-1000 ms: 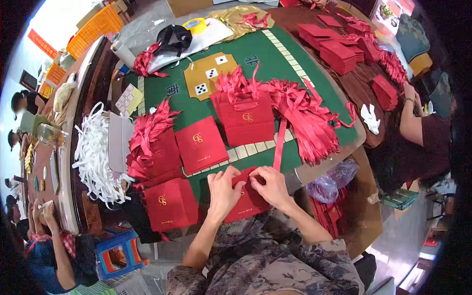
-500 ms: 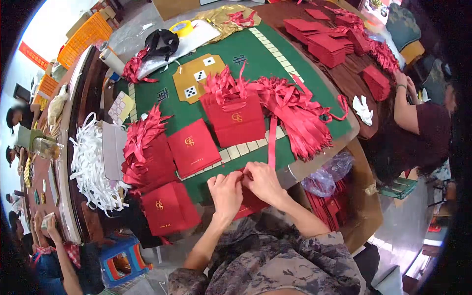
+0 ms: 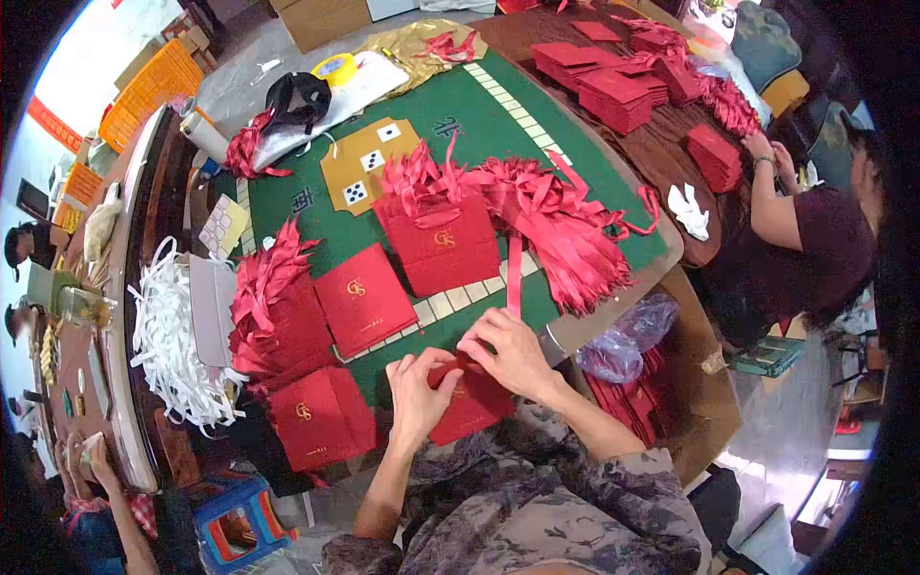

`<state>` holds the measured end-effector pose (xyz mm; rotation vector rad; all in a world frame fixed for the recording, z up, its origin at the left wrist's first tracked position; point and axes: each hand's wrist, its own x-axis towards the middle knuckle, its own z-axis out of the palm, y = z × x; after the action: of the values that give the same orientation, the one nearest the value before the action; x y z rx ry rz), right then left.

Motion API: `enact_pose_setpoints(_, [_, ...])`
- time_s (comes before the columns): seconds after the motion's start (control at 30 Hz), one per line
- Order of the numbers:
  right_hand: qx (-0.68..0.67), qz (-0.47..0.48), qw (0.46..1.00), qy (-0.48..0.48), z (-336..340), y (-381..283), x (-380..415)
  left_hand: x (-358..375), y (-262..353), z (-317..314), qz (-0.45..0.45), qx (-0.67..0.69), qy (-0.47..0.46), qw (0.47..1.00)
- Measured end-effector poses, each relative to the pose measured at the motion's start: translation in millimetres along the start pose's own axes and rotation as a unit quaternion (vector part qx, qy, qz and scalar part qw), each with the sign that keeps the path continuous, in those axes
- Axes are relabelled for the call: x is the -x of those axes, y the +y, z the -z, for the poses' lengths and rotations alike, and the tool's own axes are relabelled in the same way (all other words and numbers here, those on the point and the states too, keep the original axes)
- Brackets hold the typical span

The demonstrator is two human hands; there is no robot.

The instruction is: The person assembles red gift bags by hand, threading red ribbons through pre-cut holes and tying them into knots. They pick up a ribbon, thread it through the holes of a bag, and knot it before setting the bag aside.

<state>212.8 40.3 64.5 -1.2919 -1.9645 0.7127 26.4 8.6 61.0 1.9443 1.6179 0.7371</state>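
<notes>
A red paper bag (image 3: 476, 407) with a gold mark lies at the table's near edge, against my body. My left hand (image 3: 419, 391) is at its upper left, thumb and forefinger apart. My right hand (image 3: 510, 355) is at the bag's top edge with thumb and fingers pinched; what is between them is too small to make out. Beyond stands a red bag with ribbon handles (image 3: 441, 244), beside a heap of red ribbons (image 3: 580, 259). To the left are a flat red bag (image 3: 364, 299), a ribbon-topped stack of bags (image 3: 283, 321) and another red bag (image 3: 323, 419).
White paper strips (image 3: 177, 335) spill from a box at the left. Yellow tape (image 3: 334, 69) and a black bag (image 3: 299, 101) lie at the back. A carton (image 3: 704, 383) with red bags stands at right. A co-worker's hands (image 3: 767, 151) are near red stacks (image 3: 613, 96).
My hands, close together before, have moved apart, the left one down and to the left. More of the bag beneath them shows. The view has shifted slightly.
</notes>
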Motion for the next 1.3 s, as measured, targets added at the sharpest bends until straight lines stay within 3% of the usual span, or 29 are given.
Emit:
enact_pose_setpoints(0.03, [0.016,-0.005,1.0,-0.024,2,4,-1,1,4,2,-0.002,0.001,-0.001,1.0])
enact_pose_setpoints(0.1, [0.02,-0.028,0.997,-0.072,5,11,-5,3,9,3,-0.091,-0.055,0.019,0.994])
enact_pose_setpoints(0.17, [0.001,-0.04,0.986,-0.162,11,15,-12,6,13,2,-0.097,-0.072,0.027,0.992])
enact_pose_setpoints(0.3, [-0.137,-0.062,0.956,-0.251,21,18,-20,9,16,1,-0.129,-0.086,0.075,0.985])
enact_pose_setpoints(0.43, [-0.17,0.026,0.942,-0.288,20,27,-23,8,13,1,-0.175,-0.082,0.089,0.977])
enact_pose_setpoints(0.57, [-0.17,0.032,0.919,-0.354,25,34,-26,7,14,3,-0.177,-0.076,0.063,0.979])
enact_pose_setpoints(0.7, [-0.167,0.036,0.93,-0.325,9,39,-17,3,15,8,-0.14,-0.043,-0.006,0.989])
enact_pose_setpoints(0.73, [-0.189,-0.013,0.932,-0.309,6,38,-16,2,12,10,-0.136,-0.044,-0.017,0.99])
enact_pose_setpoints(0.77, [-0.209,-0.061,0.931,-0.293,3,38,-14,2,9,10,-0.134,-0.045,-0.016,0.99])
enact_pose_setpoints(1.0, [-0.182,-0.085,0.955,-0.22,-20,35,-15,-2,2,16,-0.109,-0.029,-0.009,0.994])
enact_pose_setpoints(1.3, [-0.225,-0.185,0.925,-0.244,-19,24,-20,-6,-3,24,-0.076,0.0,-0.059,0.995])
